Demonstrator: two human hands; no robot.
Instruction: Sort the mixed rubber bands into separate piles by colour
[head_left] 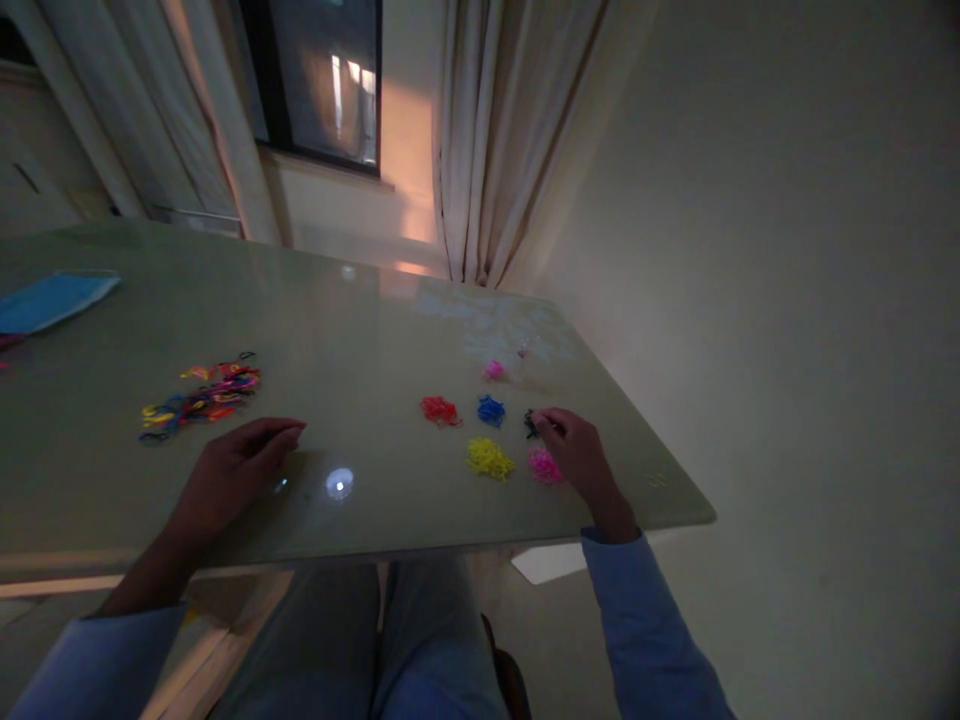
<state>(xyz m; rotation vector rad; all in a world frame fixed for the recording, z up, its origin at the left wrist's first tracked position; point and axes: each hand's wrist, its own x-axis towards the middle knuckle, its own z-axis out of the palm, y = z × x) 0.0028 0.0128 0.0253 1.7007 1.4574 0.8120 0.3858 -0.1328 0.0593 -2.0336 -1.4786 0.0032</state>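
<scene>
Several small coloured piles lie on the pale green table (352,370). On the left is a mixed pile of little bands (206,395); my left hand (244,465) is just below it, its fingers pinched together on something I cannot make out. My right hand (574,445) is closed at a small dark pile (530,424), fingertips touching it. Beside it lie a blue pile (491,410), a red pile (440,410), a yellow pile (489,458) and a pink pile (543,465), the last partly behind my right hand.
A bright pink item (493,370) and a small clear item (523,351) stand behind the blue pile. A blue face mask (56,300) lies at the far left. The table's right edge runs beside a wall; curtains and a window are beyond.
</scene>
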